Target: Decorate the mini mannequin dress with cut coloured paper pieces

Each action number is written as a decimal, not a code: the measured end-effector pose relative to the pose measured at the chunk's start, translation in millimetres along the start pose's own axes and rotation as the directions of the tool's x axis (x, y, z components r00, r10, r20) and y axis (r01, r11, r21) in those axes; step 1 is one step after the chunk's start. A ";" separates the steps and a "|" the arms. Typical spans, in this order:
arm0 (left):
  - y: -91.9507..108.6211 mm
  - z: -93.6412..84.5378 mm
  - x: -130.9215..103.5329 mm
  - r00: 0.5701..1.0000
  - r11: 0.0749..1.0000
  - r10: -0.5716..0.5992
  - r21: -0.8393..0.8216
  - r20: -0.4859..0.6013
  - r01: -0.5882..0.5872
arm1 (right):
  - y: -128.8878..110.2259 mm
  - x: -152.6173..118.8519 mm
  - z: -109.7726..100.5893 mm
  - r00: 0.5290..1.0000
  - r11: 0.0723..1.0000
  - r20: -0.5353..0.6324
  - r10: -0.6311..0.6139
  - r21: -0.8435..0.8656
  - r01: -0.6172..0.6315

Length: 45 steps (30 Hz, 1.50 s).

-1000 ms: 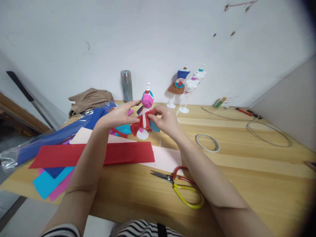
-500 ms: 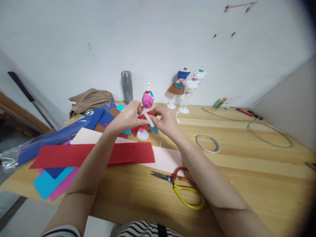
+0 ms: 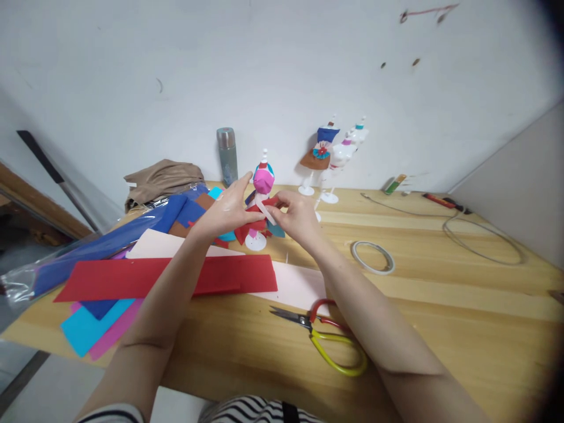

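A small white dress form stands upright on its round base, wearing a bright pink top and a red skirt with teal pieces. Slanting across its waist is a pale pink strip. My right hand, closed at the form's right side, pinches the strip between thumb and fingers. On the other side my left hand is open, its fingers raised and apart, its thumb tip resting against the skirt front. The back of the form's waist is hidden.
Red felt and a pale pink sheet lie in front, with red-and-yellow scissors nearer me. A tape roll lies to the right. More dress forms and a flask stand by the wall.
My left fingers have opened and lifted away from the form's waist, while the thumb stays at the skirt. The right hand keeps its pinch on the strip.
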<state>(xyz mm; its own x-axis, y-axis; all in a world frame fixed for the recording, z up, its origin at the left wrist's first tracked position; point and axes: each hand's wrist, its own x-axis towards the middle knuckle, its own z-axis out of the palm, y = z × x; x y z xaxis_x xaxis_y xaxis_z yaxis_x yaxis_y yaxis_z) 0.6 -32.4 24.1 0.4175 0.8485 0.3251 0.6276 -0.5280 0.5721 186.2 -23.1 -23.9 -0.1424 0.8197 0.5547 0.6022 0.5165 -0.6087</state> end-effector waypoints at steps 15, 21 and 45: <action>-11.5 18.5 10.7 0.999 0.996 -0.030 -0.084 0.035 0.033 | -4.0 1.1 -2.4 0.999 0.997 -0.035 0.021 0.069 -0.019; -12.9 21.1 11.0 0.999 0.994 -0.022 -0.107 0.029 0.025 | -6.0 1.3 -4.2 0.996 0.993 -0.085 0.007 0.118 0.003; -10.5 18.9 10.2 0.996 0.989 -0.073 -0.123 0.051 0.079 | -0.7 4.0 -12.6 0.994 0.994 0.056 0.097 -0.062 -0.093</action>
<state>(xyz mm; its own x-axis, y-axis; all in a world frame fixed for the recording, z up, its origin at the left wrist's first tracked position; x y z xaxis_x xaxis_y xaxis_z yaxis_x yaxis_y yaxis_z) 10.7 -18.9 7.1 0.4034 0.8820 0.2434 0.5732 -0.4510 0.6841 195.0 -23.3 -14.1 -0.1272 0.8783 0.4608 0.6607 0.4216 -0.6211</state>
